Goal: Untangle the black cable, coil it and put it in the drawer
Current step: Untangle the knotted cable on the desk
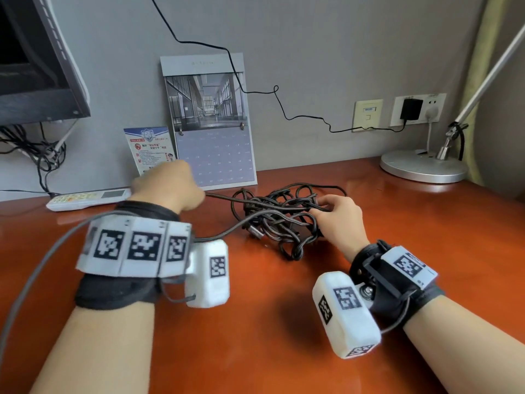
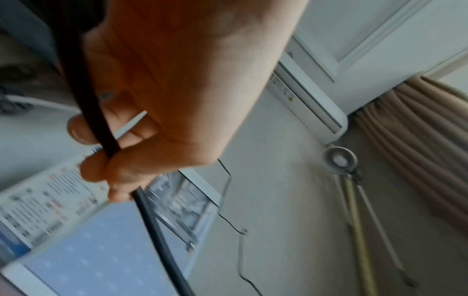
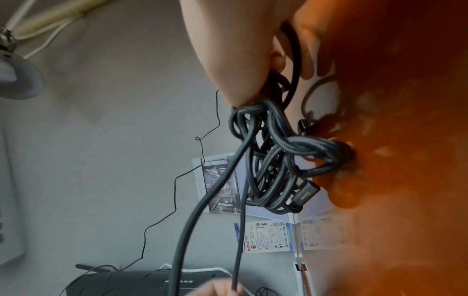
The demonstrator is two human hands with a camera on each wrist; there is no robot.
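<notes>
Far left on the desk (image 1: 255, 336): white remote (image 1: 88, 199) by the wall. Left hand (image 1: 167, 186), raised near the calendar (image 1: 210, 123), fingers curled round one strand of the black cable (image 1: 278, 220); the strand runs taut right to the tangle. Black cable sits knotted mid-desk, a metal plug (image 3: 306, 193) sticking out of the bundle. Right hand (image 1: 341, 220) at the tangle's right side, thumb and fingers pinching several loops. Far right: lamp base (image 1: 423, 166), wall sockets (image 1: 417, 109) behind.
</notes>
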